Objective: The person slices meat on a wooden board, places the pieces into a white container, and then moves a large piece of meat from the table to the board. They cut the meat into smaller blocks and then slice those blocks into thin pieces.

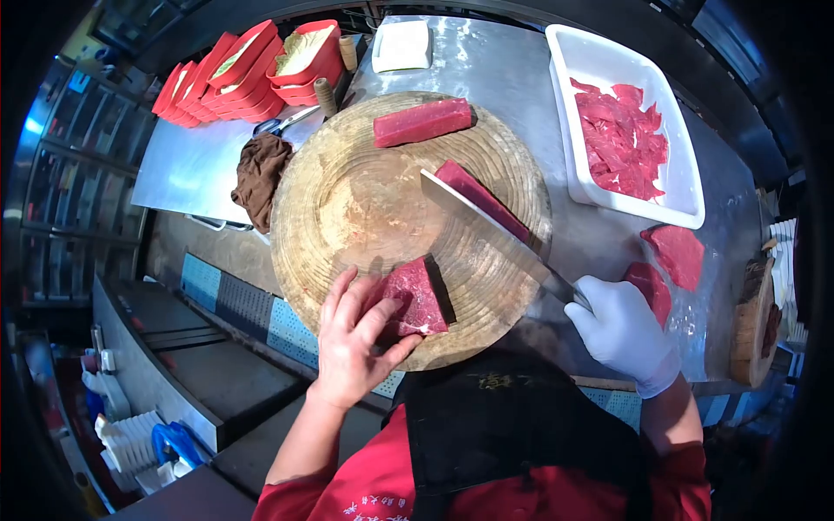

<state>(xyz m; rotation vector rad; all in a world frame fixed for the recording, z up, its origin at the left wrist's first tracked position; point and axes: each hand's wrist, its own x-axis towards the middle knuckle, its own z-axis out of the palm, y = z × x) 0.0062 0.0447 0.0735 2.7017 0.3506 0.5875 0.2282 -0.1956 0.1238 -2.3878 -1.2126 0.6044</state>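
Note:
My bare left hand [352, 334] lies over a block of raw red meat [421, 295] at the near edge of the round wooden chopping board [347, 204], fingers curled on it and thumb along its near side. My right hand [627, 334], in a white glove, is closed round the handle of a long, wide-bladed knife [499, 241]. The blade slants up and left over the board, apart from the block under my left hand. Just beyond the blade lies a strip of meat [478, 195], partly hidden by it. Another long piece of meat [423, 122] rests toward the board's far side.
A white tub [569, 130] at the right holds meat slices [621, 139]. Two meat pieces [676, 252] lie on the steel table [495, 65] near my right hand. At the left are a brown cloth [261, 178], scissors [282, 123] and stacked red containers [243, 74].

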